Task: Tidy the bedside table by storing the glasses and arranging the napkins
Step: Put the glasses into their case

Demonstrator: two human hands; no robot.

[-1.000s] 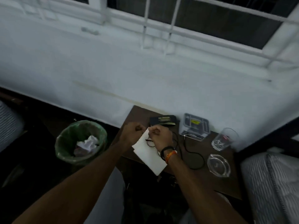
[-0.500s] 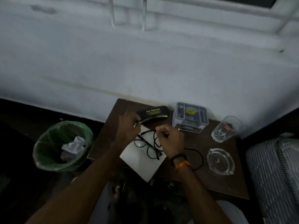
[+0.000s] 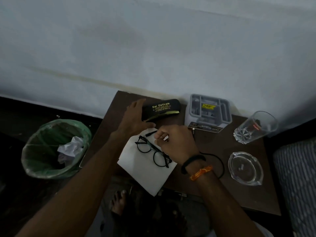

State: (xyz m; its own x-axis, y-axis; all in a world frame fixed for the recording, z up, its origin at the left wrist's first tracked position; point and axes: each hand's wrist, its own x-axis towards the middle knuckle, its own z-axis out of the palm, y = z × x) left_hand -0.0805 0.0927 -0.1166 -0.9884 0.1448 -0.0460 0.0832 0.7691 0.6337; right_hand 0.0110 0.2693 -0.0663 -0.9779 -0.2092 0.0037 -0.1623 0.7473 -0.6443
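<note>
The black hard-shell glasses case at the table's back edge is touched by the left hand, grip wide. The black round-framed glasses on the white paper napkin are pinched by the right hand.

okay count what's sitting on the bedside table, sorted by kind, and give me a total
Eyewear: 2, glasses, glasses case
Paper: 1, napkin
Glassware: 2, tumbler, ashtray
Plastic organiser: 1, grey box
Cable: 1, black cable
Total: 7

A dark wooden bedside table carries a white napkin, glasses case, grey box, tumbler, ashtray and black cable.
</note>
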